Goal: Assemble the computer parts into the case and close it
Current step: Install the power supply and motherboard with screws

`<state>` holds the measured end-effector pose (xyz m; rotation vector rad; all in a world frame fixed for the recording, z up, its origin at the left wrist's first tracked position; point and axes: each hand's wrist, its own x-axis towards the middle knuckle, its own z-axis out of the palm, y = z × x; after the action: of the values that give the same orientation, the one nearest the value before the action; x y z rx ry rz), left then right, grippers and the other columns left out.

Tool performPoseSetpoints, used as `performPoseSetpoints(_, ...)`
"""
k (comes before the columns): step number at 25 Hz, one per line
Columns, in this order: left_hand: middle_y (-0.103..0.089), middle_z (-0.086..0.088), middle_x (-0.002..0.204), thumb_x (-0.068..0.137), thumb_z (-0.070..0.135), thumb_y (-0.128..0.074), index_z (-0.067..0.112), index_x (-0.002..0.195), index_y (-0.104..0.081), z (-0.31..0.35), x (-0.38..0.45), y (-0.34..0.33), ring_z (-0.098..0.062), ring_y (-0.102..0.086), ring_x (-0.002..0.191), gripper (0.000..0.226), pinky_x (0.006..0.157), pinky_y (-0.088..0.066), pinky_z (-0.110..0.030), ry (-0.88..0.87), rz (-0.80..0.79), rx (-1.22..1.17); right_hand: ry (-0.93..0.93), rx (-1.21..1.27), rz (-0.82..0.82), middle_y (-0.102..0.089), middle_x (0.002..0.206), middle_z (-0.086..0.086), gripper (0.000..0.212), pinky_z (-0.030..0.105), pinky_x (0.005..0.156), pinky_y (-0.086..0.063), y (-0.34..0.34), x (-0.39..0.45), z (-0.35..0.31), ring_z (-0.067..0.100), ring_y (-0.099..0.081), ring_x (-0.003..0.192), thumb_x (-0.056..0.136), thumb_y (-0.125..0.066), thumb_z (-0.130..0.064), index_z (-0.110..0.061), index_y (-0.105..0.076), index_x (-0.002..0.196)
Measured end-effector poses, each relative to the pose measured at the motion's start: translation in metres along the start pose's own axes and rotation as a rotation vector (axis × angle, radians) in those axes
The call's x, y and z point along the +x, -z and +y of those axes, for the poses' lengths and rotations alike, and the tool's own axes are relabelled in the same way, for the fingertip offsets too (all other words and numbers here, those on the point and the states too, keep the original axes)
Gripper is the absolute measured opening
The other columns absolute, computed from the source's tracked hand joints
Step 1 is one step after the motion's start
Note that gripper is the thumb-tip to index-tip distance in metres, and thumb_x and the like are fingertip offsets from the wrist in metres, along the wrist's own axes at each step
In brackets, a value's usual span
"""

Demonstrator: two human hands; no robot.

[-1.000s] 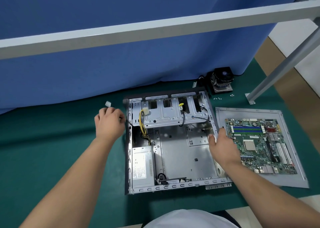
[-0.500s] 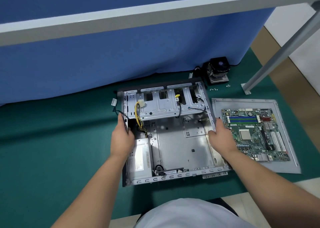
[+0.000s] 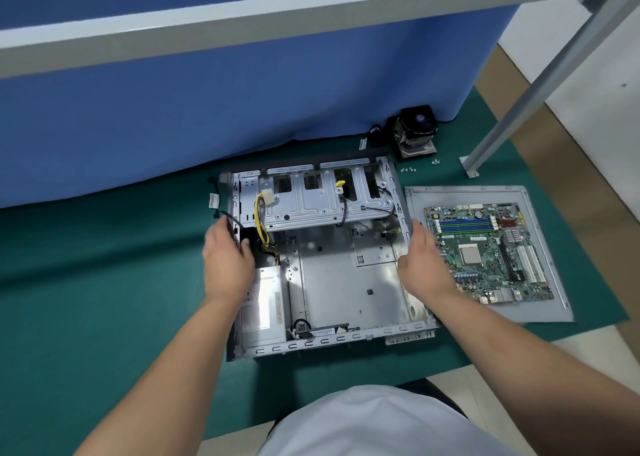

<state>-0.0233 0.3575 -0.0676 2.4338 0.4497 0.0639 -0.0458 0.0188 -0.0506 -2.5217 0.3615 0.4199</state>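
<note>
The open computer case (image 3: pixel 346 282) lies flat on the green mat (image 3: pixel 104 282). Inside it are a power supply (image 3: pixel 263 303) at the near left, yellow cables (image 3: pixel 260 220) and a drive cage (image 3: pixel 311 203) at the far end. My left hand (image 3: pixel 227 258) grips the case's left wall, with the thumb inside. My right hand (image 3: pixel 424 258) holds the right wall, fingers along the outside and thumb inside. The motherboard (image 3: pixel 485 251) lies to the right on the grey side panel (image 3: pixel 540 313).
A CPU cooler with fan (image 3: pixel 414 133) stands behind the case by the blue curtain (image 3: pixel 242 109), with small screws (image 3: pixel 408 169) near it. A white connector (image 3: pixel 213 200) on a black cable hangs outside the left wall. A grey frame leg (image 3: pixel 519 109) slants down at the right.
My left hand let go of the white connector beside the case and moved onto the left wall. My right hand stayed on the right wall.
</note>
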Motion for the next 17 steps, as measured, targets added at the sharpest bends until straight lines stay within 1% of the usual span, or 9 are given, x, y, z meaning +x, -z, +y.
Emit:
performPoseSetpoints(1, -0.042, -0.022, 0.146, 0.096, 0.015, -0.061, 0.004, 0.146, -0.04, 0.003, -0.004, -0.001, -0.042, -0.041, 0.133, 0.056, 0.109, -0.038, -0.052, -0.035, 0.063, 0.06, 0.017, -0.017, -0.011, -0.013, 0.168, 0.006, 0.075, 0.052, 0.103, -0.049, 0.0, -0.002, 0.001, 0.037, -0.048, 0.133, 0.099, -0.042, -0.002, -0.013, -0.004, 0.163)
performPoseSetpoints(3, -0.038, -0.022, 0.147, 0.091, 0.018, -0.066, 0.006, 0.14, -0.043, 0.012, -0.012, -0.004, -0.042, -0.036, 0.134, 0.055, 0.108, -0.036, -0.055, -0.112, 0.126, 0.159, 0.011, -0.004, -0.049, -0.01, 0.169, 0.002, 0.077, 0.053, 0.095, -0.053, 0.001, -0.004, 0.002, 0.037, -0.057, 0.122, 0.1, -0.041, -0.004, -0.019, 0.0, 0.163)
performPoseSetpoints(7, -0.033, -0.015, 0.157, 0.091, 0.02, -0.065, 0.012, 0.143, -0.046, 0.032, -0.029, -0.02, -0.035, -0.026, 0.148, 0.055, 0.121, -0.026, -0.051, -0.353, -0.024, 0.201, -0.05, 0.0, -0.01, -0.035, 0.159, 0.01, 0.071, 0.046, 0.074, -0.058, 0.0, -0.003, 0.003, 0.026, -0.066, 0.085, 0.104, -0.043, -0.013, -0.022, -0.004, 0.163)
performPoseSetpoints(9, -0.036, -0.011, 0.158, 0.092, 0.018, -0.065, 0.015, 0.143, -0.049, 0.041, -0.037, -0.028, -0.033, -0.026, 0.15, 0.054, 0.121, -0.027, -0.053, -0.441, -0.112, 0.214, -0.033, 0.016, -0.003, -0.039, 0.157, 0.012, 0.069, 0.047, 0.073, -0.06, -0.001, -0.003, 0.003, 0.026, -0.067, 0.081, 0.105, -0.044, -0.019, -0.023, -0.006, 0.162)
performPoseSetpoints(11, -0.04, -0.008, 0.157, 0.094, 0.016, -0.063, 0.015, 0.142, -0.053, 0.054, -0.042, -0.037, -0.03, -0.028, 0.15, 0.049, 0.121, -0.029, -0.053, -0.502, -0.203, 0.21, -0.018, 0.039, -0.02, -0.035, 0.161, 0.012, 0.07, 0.047, 0.079, -0.06, -0.001, -0.003, 0.004, 0.028, -0.069, 0.089, 0.106, -0.047, -0.026, -0.024, -0.005, 0.162)
performPoseSetpoints(13, -0.045, -0.004, 0.153, 0.097, 0.015, -0.057, 0.016, 0.141, -0.055, 0.075, -0.045, -0.047, -0.026, -0.031, 0.148, 0.044, 0.121, -0.03, -0.049, -0.533, -0.288, 0.174, 0.012, 0.072, -0.102, -0.024, 0.166, 0.011, 0.075, 0.048, 0.098, -0.055, 0.003, 0.001, 0.009, 0.032, -0.065, 0.116, 0.105, -0.049, -0.038, -0.027, 0.0, 0.161)
performPoseSetpoints(14, -0.047, -0.001, 0.151, 0.099, 0.015, -0.055, 0.016, 0.141, -0.055, 0.09, -0.048, -0.053, -0.024, -0.033, 0.146, 0.042, 0.122, -0.029, -0.044, -0.546, -0.321, 0.132, 0.037, 0.1, -0.175, -0.021, 0.167, 0.01, 0.078, 0.048, 0.108, -0.048, 0.01, 0.005, 0.014, 0.032, -0.056, 0.13, 0.104, -0.049, -0.046, -0.03, 0.001, 0.161)
performPoseSetpoints(15, -0.048, 0.002, 0.149, 0.1, 0.015, -0.054, 0.017, 0.141, -0.054, 0.106, -0.051, -0.059, -0.02, -0.036, 0.143, 0.041, 0.121, -0.029, -0.037, -0.555, -0.349, 0.077, 0.067, 0.131, -0.247, -0.024, 0.167, 0.009, 0.078, 0.048, 0.114, -0.042, 0.02, 0.01, 0.02, 0.031, -0.048, 0.139, 0.102, -0.048, -0.053, -0.032, -0.001, 0.161)
performPoseSetpoints(17, -0.051, 0.01, 0.142, 0.102, 0.019, -0.053, 0.021, 0.142, -0.052, 0.148, -0.06, -0.073, -0.009, -0.044, 0.132, 0.04, 0.111, -0.034, -0.026, -0.551, -0.415, -0.053, 0.11, 0.199, -0.293, -0.035, 0.163, 0.005, 0.074, 0.046, 0.115, -0.04, 0.048, 0.021, 0.04, 0.026, -0.047, 0.14, 0.101, -0.046, -0.06, -0.033, -0.013, 0.161)
